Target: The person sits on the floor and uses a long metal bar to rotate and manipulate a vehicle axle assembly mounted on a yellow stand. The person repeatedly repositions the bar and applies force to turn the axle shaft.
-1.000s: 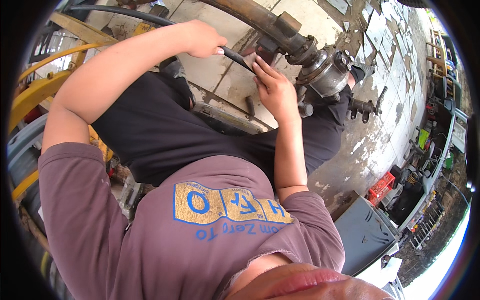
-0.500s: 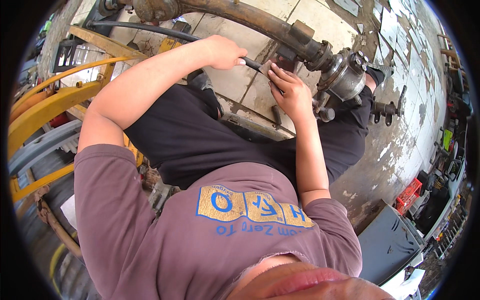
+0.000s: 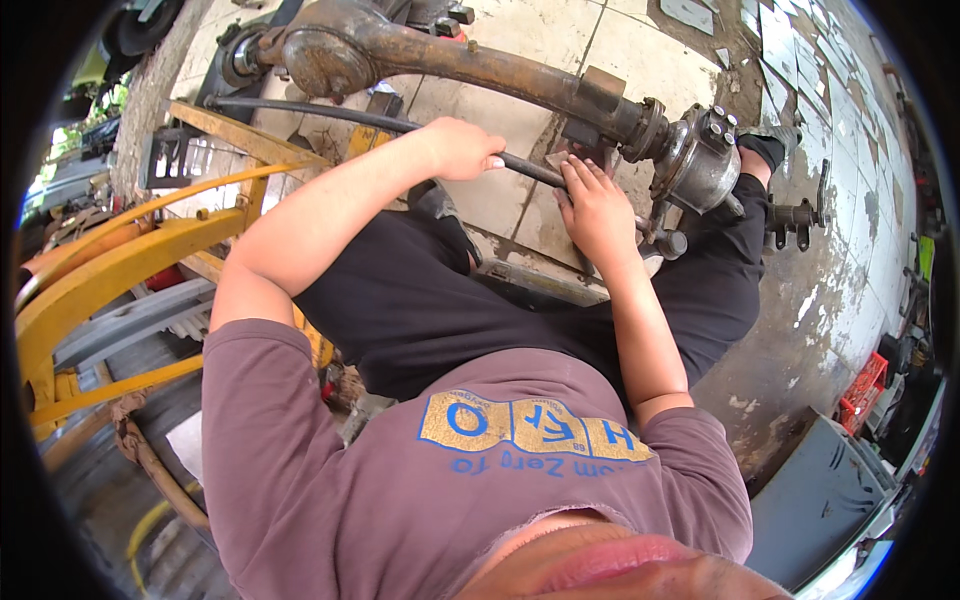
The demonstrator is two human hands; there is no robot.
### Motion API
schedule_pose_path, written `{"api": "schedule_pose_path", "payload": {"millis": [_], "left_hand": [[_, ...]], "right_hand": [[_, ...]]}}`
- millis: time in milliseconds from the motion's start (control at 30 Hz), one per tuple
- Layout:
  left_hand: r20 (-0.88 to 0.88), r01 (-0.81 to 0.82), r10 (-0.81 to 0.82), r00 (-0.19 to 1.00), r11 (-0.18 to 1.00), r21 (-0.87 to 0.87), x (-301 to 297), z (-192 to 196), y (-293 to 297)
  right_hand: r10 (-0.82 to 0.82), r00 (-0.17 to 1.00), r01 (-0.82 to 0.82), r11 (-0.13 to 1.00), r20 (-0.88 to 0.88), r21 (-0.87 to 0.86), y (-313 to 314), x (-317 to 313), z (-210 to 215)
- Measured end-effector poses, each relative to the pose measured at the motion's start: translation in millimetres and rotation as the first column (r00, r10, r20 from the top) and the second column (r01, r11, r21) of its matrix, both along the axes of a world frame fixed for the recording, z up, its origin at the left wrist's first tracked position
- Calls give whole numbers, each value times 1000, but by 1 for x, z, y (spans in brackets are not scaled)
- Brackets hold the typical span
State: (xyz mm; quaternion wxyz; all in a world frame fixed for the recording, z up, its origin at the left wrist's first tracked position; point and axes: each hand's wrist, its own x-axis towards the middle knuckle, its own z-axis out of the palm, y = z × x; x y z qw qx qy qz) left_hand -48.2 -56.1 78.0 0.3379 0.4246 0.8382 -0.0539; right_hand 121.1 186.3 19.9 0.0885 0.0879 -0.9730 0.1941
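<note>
A long dark metal rod [image 3: 325, 111] slants from the far left to the middle. My left hand [image 3: 463, 150] is closed round it, with the thumb lying along the rod. Farther along, near the rod's right part, my right hand [image 3: 602, 212] presses on it with fingers fairly straight and close together. A small brownish piece that looks like sandpaper [image 3: 556, 160] pokes out beside those fingertips; the rest of it is hidden under the hand. The rod's right end is also covered by the right hand.
Beyond my hands lies a rusty vehicle axle [image 3: 475, 68] with a grey metal hub [image 3: 693, 160] at its right end. A yellow metal frame [image 3: 130, 240] stands at the left. A metal bracket [image 3: 793, 222] is on the floor at the right, and farther back a red crate [image 3: 862, 392].
The whole view has shifted, so things sit lower and farther right. Less of the brownish piece shows at the right fingertips. Both hands stay on the rod.
</note>
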Motion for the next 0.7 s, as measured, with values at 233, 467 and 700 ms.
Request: {"api": "schedule_pose_path", "payload": {"millis": [233,467,700], "left_hand": [[-4,18,-18,1000,999,-28,-3,0,3],[20,21,-20,1000,998,-61,-5,2,5],[25,36,-34,999,994,-105,-8,7,9]], "right_hand": [[44,998,-47,996,51,77,-13,-4,9],[-11,975,12,1000,221,0,-9,-7,14],[-74,980,49,990,183,135,-13,-17,14]]}}
